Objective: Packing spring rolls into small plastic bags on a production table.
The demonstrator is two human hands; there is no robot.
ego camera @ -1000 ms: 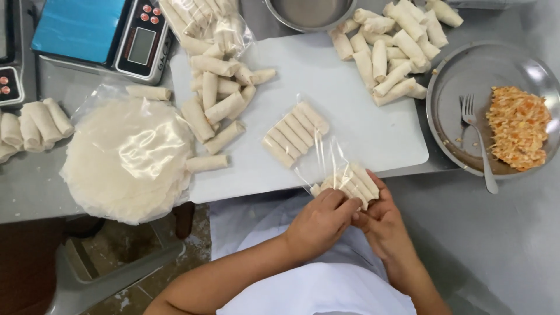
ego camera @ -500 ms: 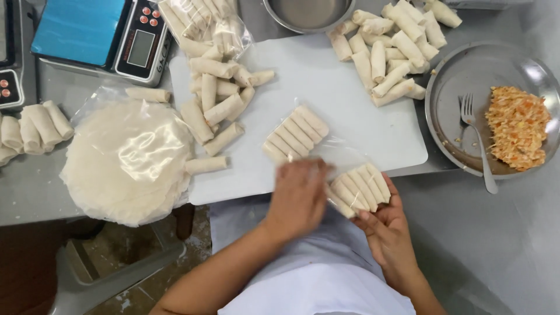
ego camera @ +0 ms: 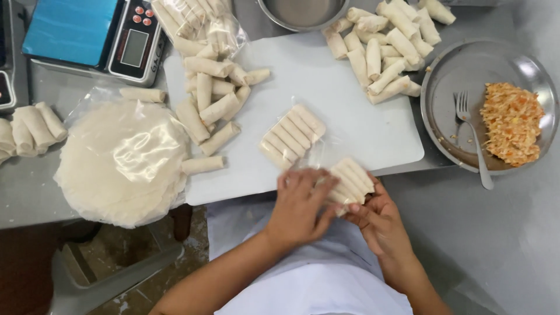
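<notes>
My right hand (ego camera: pixel 382 224) cradles a row of pale spring rolls (ego camera: pixel 352 179) inside a thin clear plastic bag at the near edge of the white cutting board (ego camera: pixel 326 81). My left hand (ego camera: pixel 300 204) rests flat over the left end of that same bundle, fingers spread across it. Just beyond my hands, a second row of several rolls in a clear bag (ego camera: pixel 291 137) lies on the board.
Loose spring rolls (ego camera: pixel 213 99) are heaped on the board's left and another pile (ego camera: pixel 385 46) at the back right. A bagged stack of round wrappers (ego camera: pixel 119 160) lies left. A metal plate (ego camera: pixel 461 76) holds orange filling (ego camera: pixel 513 122) and a fork (ego camera: pixel 472 134). A blue-topped scale (ego camera: pixel 87 32) and a steel bowl (ego camera: pixel 303 11) stand at the back.
My left hand lifted off the bundle for a moment, then came back down flat over its left end. The bundle tilted slightly in my right hand.
</notes>
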